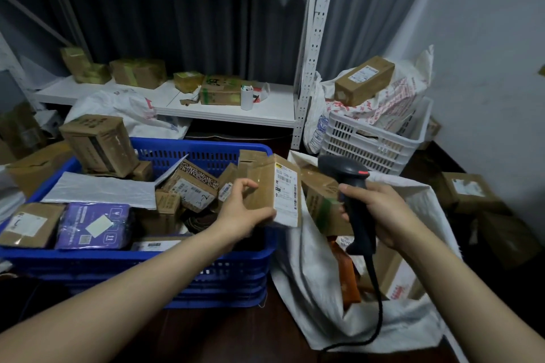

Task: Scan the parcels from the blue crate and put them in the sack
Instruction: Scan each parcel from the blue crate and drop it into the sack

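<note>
Far left: blue crate [147, 274] heaped with cardboard parcels, purple packet [94, 225] near its front. Right of middle: left hand [239, 215] grasping a small labelled box [274, 188] over the crate's right rim, white label facing right. Next: right hand [380, 212] clenched round the black scanner [351, 180], head close to that label. Below: open white sack [309, 280], boxes inside.

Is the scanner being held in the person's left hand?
No, the right hand grips the scanner, while the left hand holds a cardboard parcel.
</note>
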